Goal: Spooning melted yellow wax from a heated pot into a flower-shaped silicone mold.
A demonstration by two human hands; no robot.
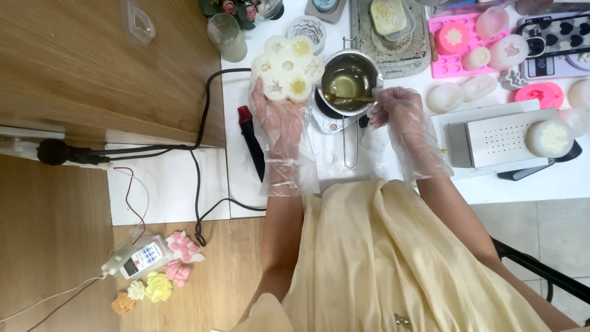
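Note:
My left hand (278, 117), in a clear plastic glove, holds the near edge of a white flower-shaped silicone mould (287, 67) with several round cavities; two cavities hold yellow liquid. My right hand (395, 106), also gloved, grips a gold spoon (349, 98) whose bowl dips into a small steel pot (348, 75) of yellowish melted liquid. The pot stands on a small white warmer (326, 120), right beside the mould, its long handle (350, 147) pointing toward me.
A black cable (203, 132) crosses the wooden desk and white table. A pink mould (458, 46), white and pink wax shapes and a grey metal box (501, 138) lie at the right. A glass (226, 35) stands behind the mould. A remote and small wax flowers (157, 276) lie lower left.

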